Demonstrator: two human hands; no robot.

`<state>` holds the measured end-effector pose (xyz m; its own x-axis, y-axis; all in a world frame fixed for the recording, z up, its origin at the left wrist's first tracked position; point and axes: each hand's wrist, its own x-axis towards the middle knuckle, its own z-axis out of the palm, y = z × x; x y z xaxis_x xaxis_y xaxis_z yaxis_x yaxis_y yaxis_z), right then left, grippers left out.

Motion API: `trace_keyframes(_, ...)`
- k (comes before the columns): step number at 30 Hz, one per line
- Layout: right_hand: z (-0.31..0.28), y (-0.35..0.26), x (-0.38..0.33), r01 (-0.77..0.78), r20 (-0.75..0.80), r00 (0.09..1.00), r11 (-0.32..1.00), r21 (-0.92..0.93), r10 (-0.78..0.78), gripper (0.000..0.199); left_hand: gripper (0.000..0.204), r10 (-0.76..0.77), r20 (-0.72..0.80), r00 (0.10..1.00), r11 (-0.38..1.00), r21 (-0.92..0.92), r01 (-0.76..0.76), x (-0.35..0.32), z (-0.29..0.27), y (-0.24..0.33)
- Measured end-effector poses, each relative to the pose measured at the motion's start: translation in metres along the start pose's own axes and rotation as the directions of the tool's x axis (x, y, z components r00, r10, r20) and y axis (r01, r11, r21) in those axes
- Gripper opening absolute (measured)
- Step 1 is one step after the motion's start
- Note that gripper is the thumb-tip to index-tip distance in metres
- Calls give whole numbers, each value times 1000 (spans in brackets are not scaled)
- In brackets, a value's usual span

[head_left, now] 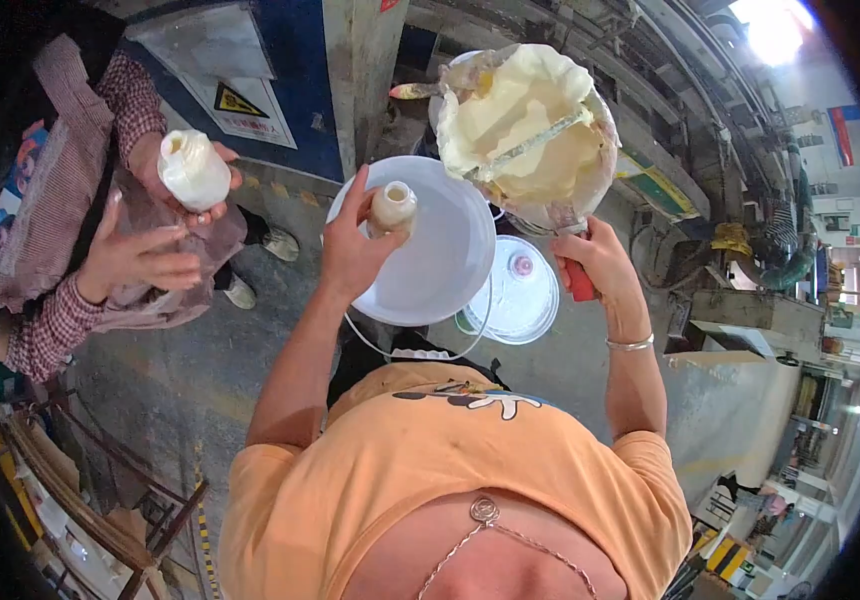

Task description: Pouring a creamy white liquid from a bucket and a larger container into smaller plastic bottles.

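Note:
My left hand (352,240) is closed round a small cream-coloured bottle (394,205) with an open neck, held over a large white bucket (450,285). My right hand (602,262) grips the red handle of a brush (580,282). The brush's head points at the near rim of a coated tub (605,150), and whether the two touch I cannot tell. Pale yellow paste (515,110) fills part of that tub, and a smeared bar (535,143) lies across its top.
On the left, a co-worker's hand holds a white bottle (195,172); the other hand (140,262) has its fingers spread. A white lid (525,305) with a pinkish cap is beside the bucket. Another brush (412,91) sticks out past the tub's left. Metal machinery (640,50) stands behind.

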<state>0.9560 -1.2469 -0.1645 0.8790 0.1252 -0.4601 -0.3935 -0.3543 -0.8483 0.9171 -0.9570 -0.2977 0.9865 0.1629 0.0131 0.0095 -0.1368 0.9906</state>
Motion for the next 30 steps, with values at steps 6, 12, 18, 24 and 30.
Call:
trace_keyframes(6,25,1,-6,33,-36,999,999,33,-32,17,97,-124,10,992,992,-28,124,-19,-18,4)
trace_keyframes(12,27,11,-15,-51,-9,999,997,49,52,14,96,-59,22,998,997,-55,60,-33,-29,-6)
trace_keyframes(18,18,11,-24,-110,-21,994,993,-50,109,17,95,-108,-1,994,994,-6,108,-35,-25,2)
trace_keyframes(24,16,11,-10,-98,-14,995,993,-72,97,18,97,-99,40,994,994,51,97,-25,-7,-9)
trace_keyframes(30,21,9,-16,-81,-41,996,989,-127,76,20,99,-116,43,992,993,31,114,-12,-3,-11)
